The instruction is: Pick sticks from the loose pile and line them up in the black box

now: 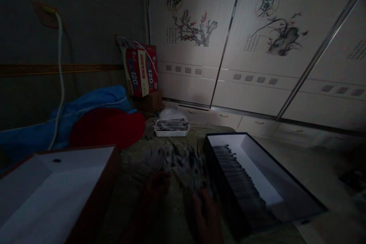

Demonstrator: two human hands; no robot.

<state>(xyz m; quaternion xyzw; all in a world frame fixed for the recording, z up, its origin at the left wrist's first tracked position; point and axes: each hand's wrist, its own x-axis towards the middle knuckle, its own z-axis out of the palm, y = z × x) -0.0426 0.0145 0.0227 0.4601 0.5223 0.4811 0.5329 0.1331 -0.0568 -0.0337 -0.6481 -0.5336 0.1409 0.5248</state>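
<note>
Many pen-like sticks (191, 162) lie heaped on the desk (175, 215) just beyond your left hand (158, 183) and right hand (205, 202), most running near to far; they look slender, greyish and dark-ended. Both hands seem curled, but I cannot tell whether either pinches anything in this dimness.

Brown box (103, 179) cropped by left edge, right grip (206, 209) blurred, hold unclear

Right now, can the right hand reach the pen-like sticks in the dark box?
Probably yes: the dark box is open-topped; only its side wall separates the right hand from the sticks.
</note>
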